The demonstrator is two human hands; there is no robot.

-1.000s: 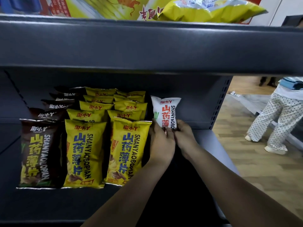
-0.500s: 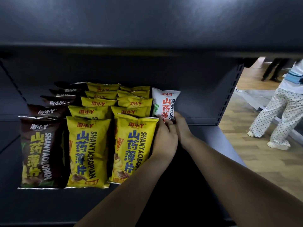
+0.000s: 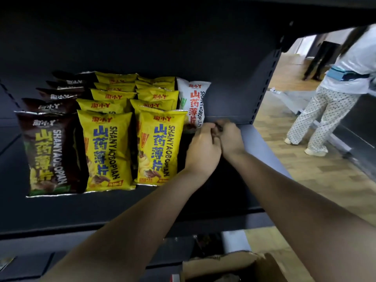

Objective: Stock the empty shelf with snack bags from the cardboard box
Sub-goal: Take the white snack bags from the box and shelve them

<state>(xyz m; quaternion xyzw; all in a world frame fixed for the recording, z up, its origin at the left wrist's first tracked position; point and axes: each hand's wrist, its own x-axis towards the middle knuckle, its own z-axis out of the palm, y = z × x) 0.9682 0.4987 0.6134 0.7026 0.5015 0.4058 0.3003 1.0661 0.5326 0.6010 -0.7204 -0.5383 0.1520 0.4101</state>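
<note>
1. Nearest me, the cardboard box sits low under the shelf, flaps open; I cannot make out how many bags it holds.
2. Both forearms reach in over the shelf edge. My left hand and right hand are knuckle to knuckle with fingers curled in at the foot of the white bag. The fingertips are blurred, so I cannot tell whether either is pinching the bottom seam or just nudging it.
3. The white bag stands upright at the back, touching the right yellow row, starting a 4th column.
4. I judge these bags light, air-puffed and slick-filmed, with brittle chips inside. I would hold them by the crimped seams at top or bottom, never squeezing the belly.
5. A lone bag looks prone to tipping forward; leaning it on its yellow neighbour should steady it.
6. Further left stand the other yellow row and the brown row.
</note>
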